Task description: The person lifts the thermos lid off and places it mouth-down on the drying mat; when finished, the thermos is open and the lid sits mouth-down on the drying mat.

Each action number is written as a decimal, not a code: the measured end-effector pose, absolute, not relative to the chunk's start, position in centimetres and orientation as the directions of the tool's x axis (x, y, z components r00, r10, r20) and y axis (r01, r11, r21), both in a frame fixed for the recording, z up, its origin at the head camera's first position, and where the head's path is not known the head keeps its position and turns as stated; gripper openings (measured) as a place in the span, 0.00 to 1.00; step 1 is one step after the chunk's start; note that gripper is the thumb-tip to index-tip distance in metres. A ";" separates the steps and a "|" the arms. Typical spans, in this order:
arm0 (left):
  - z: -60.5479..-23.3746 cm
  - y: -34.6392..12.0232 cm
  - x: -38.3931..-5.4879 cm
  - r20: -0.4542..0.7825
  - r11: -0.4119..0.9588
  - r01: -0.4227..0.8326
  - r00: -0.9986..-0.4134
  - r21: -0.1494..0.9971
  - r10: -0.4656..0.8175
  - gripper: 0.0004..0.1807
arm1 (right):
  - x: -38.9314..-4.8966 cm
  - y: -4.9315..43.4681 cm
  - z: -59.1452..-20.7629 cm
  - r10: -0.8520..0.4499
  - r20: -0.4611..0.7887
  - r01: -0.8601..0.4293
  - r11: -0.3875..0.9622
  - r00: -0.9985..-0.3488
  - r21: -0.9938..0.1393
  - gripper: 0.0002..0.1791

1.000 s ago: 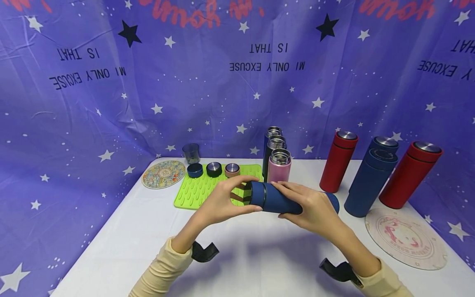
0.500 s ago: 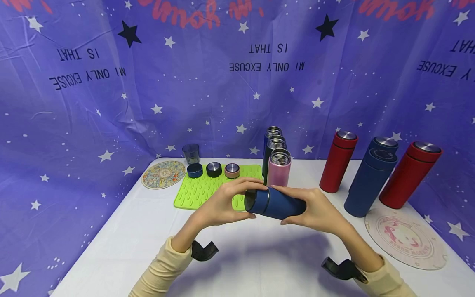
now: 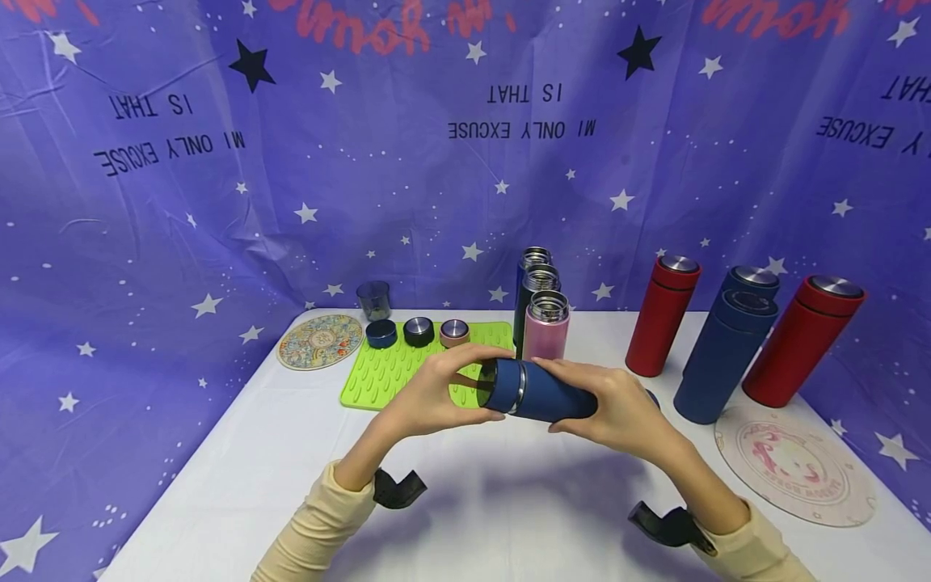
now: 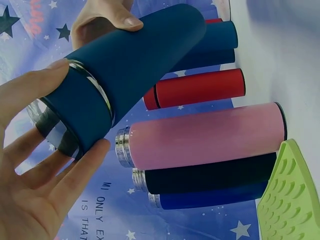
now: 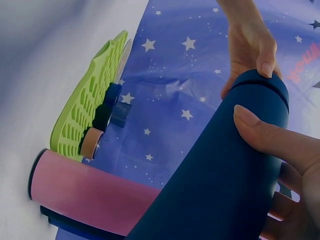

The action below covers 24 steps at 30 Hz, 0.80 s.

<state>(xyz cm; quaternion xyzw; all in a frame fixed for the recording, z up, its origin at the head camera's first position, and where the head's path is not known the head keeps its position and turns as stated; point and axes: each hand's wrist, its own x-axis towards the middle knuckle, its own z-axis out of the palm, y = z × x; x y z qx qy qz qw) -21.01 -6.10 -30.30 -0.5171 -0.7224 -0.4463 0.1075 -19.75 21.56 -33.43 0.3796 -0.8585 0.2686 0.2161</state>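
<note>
A dark blue thermos (image 3: pixel 554 391) is held above the table, lying nearly sideways with its cap (image 3: pixel 503 385) to the left. My left hand (image 3: pixel 440 390) grips that cap, thumb on one side and fingers on the other. Around the thermos body, my right hand (image 3: pixel 620 402) curls its fingers and thumb. Between cap and body a bright silver ring shows, clearest in the left wrist view (image 4: pixel 102 87). A pink thermos (image 3: pixel 546 335) without its cap stands just behind, in front of a black one and a blue one, also uncapped.
Several capped thermoses, red (image 3: pixel 663 317) and blue (image 3: pixel 726 356), stand at right, beside a round pink mat (image 3: pixel 796 469). Three caps (image 3: pixel 419 332) sit on a green mat (image 3: pixel 385 380) at left. Near it are a patterned round mat (image 3: pixel 321 342) and a dark clear cup (image 3: pixel 374 301).
The thermos tilted and came back a little between frames, staying in both hands. The band between cap and body now shows as a wider silver ring.
</note>
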 end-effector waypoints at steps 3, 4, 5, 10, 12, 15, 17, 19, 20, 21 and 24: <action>-30.4 -6.2 -21.0 0.607 0.075 0.821 -0.477 0.566 0.636 0.35 | -19.7 21.5 -33.4 -0.536 0.587 -0.770 0.582 -0.606 -0.263 0.49; -30.6 -6.2 -21.2 0.602 0.082 0.810 -0.494 0.581 0.627 0.35 | -19.7 21.5 -33.4 -0.535 0.593 -0.768 0.592 -0.602 -0.245 0.49; -30.9 -6.3 -21.4 0.598 0.089 0.798 -0.514 0.596 0.615 0.36 | -19.7 21.6 -33.4 -0.531 0.599 -0.764 0.603 -0.599 -0.230 0.48; -32.2 -7.0 -23.0 0.579 0.125 0.753 -0.591 0.646 0.562 0.38 | -19.7 21.9 -33.5 -0.497 0.615 -0.729 0.655 -0.612 -0.196 0.48; -32.3 -7.2 -23.3 0.579 0.131 0.752 -0.595 0.646 0.557 0.38 | -19.7 22.1 -33.4 -0.488 0.613 -0.720 0.664 -0.621 -0.201 0.48; -32.3 -7.5 -23.4 0.583 0.141 0.757 -0.594 0.638 0.554 0.38 | -19.6 22.2 -33.2 -0.487 0.611 -0.719 0.664 -0.624 -0.204 0.49; -31.5 -7.5 -22.9 0.571 0.167 0.750 -0.610 0.640 0.550 0.38 | -19.6 22.3 -33.1 -0.487 0.610 -0.721 0.660 -0.625 -0.212 0.49; -30.7 -7.6 -22.3 0.549 0.208 0.733 -0.639 0.648 0.539 0.38 | -19.6 22.4 -32.9 -0.486 0.608 -0.722 0.655 -0.628 -0.223 0.49; -30.7 -7.7 -22.4 0.545 0.228 0.731 -0.647 0.644 0.534 0.39 | -19.6 22.5 -32.8 -0.485 0.608 -0.724 0.651 -0.628 -0.228 0.50; -30.7 -7.9 -22.6 0.538 0.247 0.725 -0.657 0.643 0.528 0.39 | -19.6 22.7 -32.8 -0.483 0.610 -0.727 0.644 -0.629 -0.240 0.50; -31.7 -8.4 -24.0 0.526 0.291 0.715 -0.677 0.636 0.514 0.41 | -19.7 23.1 -32.6 -0.471 0.617 -0.733 0.624 -0.630 -0.272 0.52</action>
